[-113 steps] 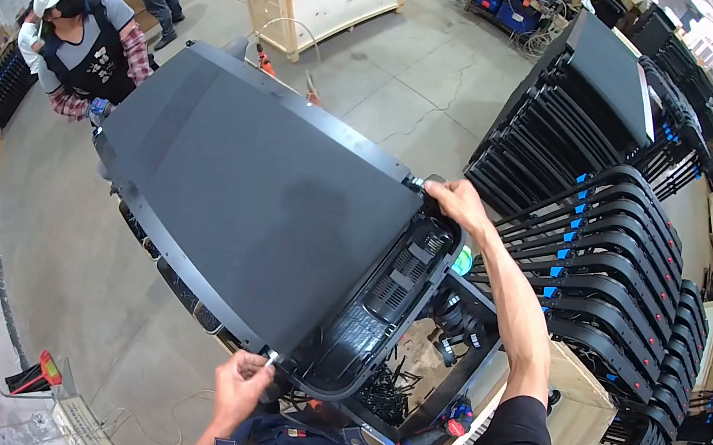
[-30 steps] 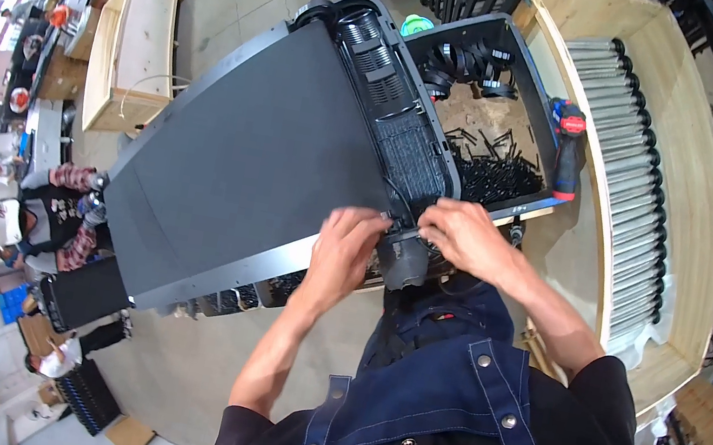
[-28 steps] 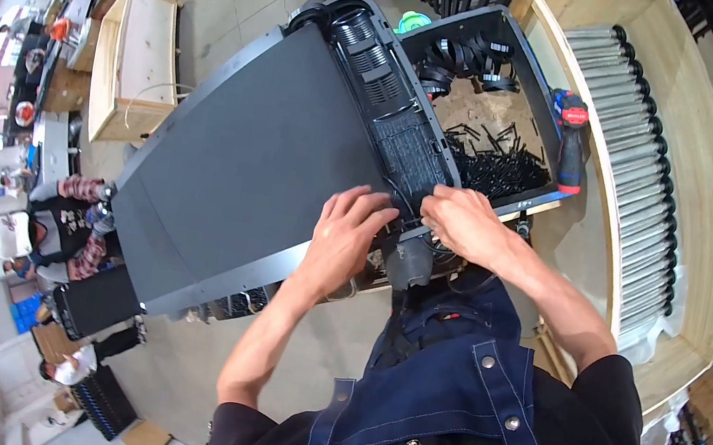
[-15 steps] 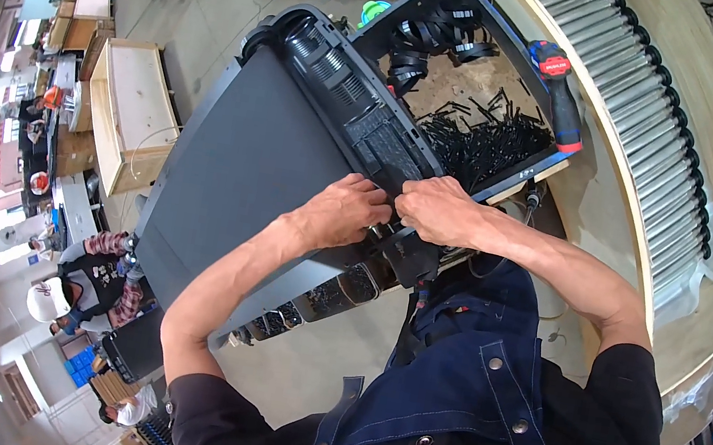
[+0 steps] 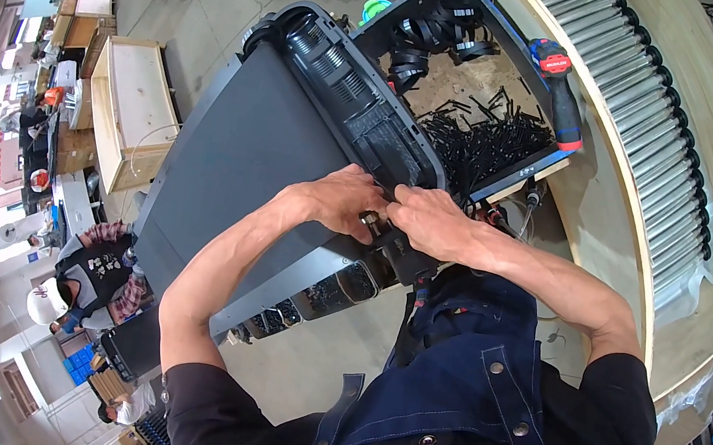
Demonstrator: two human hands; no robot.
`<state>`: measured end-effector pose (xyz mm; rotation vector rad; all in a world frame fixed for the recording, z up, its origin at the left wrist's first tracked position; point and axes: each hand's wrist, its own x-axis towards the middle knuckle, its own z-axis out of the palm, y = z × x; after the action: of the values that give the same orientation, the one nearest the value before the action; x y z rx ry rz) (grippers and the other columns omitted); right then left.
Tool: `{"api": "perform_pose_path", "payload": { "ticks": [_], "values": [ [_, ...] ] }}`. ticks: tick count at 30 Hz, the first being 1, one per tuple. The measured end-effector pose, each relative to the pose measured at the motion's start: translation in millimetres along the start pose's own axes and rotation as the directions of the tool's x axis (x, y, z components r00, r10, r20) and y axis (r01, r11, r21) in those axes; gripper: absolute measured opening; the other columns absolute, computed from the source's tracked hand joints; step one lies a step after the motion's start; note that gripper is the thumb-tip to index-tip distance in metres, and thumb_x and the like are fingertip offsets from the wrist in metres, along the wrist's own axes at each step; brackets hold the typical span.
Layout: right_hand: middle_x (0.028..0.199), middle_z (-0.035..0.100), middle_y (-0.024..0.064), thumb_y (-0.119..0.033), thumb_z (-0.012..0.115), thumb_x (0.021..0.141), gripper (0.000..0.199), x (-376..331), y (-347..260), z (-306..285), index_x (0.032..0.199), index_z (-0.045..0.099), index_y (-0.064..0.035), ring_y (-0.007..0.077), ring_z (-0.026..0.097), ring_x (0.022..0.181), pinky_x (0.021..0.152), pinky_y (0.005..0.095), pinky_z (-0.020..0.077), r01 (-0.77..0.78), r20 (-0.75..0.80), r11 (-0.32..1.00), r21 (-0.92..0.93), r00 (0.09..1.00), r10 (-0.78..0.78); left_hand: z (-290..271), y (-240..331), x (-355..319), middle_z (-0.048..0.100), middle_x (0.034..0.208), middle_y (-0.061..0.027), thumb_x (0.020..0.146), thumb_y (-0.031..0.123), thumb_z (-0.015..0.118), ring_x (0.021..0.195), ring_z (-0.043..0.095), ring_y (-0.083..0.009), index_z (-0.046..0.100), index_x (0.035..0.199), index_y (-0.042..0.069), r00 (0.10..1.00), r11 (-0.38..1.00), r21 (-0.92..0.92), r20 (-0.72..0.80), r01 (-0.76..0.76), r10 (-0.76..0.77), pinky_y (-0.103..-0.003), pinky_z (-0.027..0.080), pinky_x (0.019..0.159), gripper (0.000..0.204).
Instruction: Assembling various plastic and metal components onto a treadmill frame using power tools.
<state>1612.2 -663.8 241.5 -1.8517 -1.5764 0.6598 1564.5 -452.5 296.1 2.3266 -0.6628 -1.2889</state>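
A long black plastic housing (image 5: pixel 376 103) with ribs and rounded ends lies along the right side of a dark grey board (image 5: pixel 247 143). My left hand (image 5: pixel 343 200) is at the near end of this housing, fingers curled down and pressed together. Beside it my right hand (image 5: pixel 427 222) is closed too, its fingertips nearly meeting those of the left. What the fingers pinch is hidden under them. A small shiny metal part (image 5: pixel 370 219) shows just below the left fingers, above a black block (image 5: pixel 412 258) at the board's near corner.
Right of the housing stands a bin (image 5: pixel 500 182) of black bolts (image 5: pixel 493 137) and black rings (image 5: pixel 425 36). A red-and-black power screwdriver (image 5: pixel 565 102) rests on its rim. Farther right, a wooden crate (image 5: pixel 629 197) holds metal rollers (image 5: pixel 624 88). A person in a white cap (image 5: pixel 46 301) is at the left.
My right hand has moved slightly toward me and to the left, and my left hand has shifted a little. More of the housing's rounded near end now shows.
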Motion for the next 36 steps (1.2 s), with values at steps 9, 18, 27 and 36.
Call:
{"api": "perform_pose_path", "payload": {
  "ticks": [9,18,27,36],
  "values": [
    [0.095,0.064,0.0218,-0.005,0.067,0.078,0.014,-4,-4,0,0.089,0.067,0.0042,0.0387,0.069,0.084,0.069,0.0467,0.0566,0.013,-0.026,0.999,-0.048,1.0,-0.014,5,-7,11,0.069,0.102,-0.0084,0.087,0.039,0.07,0.108,0.056,-0.0282,0.073,0.101,0.009,0.999,0.996,0.079,0.0,0.033,-0.033,-0.042,0.036,0.097,0.033],
    [0.1,0.072,0.014,-0.019,0.076,0.084,0.028,-22,16,-36,0.11,0.072,-0.0068,0.0314,0.071,0.088,0.077,0.0435,0.0561,-0.169,-0.236,0.913,0.371,0.934,0.269,13,-5,5,0.071,0.103,-0.0039,0.088,0.037,0.068,0.108,0.058,-0.0239,0.075,0.099,0.016,0.997,0.997,0.038,-0.024,0.074,-0.073,-0.04,0.037,0.096,0.025],
    [0.109,0.062,0.0228,-0.027,0.076,0.085,0.047,-71,204,-106,0.119,0.061,0.0018,0.0419,0.061,0.101,0.088,0.0515,0.0499,-0.774,-0.755,0.633,-0.012,0.422,0.501,8,-9,11,0.07,0.097,-0.004,0.086,0.034,0.063,0.108,0.059,-0.0253,0.076,0.099,0.017,0.994,0.996,0.032,-0.066,0.085,-0.083,-0.04,0.037,0.097,0.025],
    [0.111,0.067,0.0289,-0.028,0.079,0.082,0.048,-43,223,-92,0.112,0.06,0.0029,0.0473,0.065,0.102,0.086,0.0547,0.0515,-0.838,-0.663,0.538,0.093,0.351,0.661,7,-1,5,0.074,0.102,-0.0017,0.085,0.027,0.061,0.11,0.057,-0.0223,0.078,0.105,0.018,0.986,0.986,0.013,0.001,0.169,-0.169,-0.038,0.034,0.1,0.028]
  ]
}}
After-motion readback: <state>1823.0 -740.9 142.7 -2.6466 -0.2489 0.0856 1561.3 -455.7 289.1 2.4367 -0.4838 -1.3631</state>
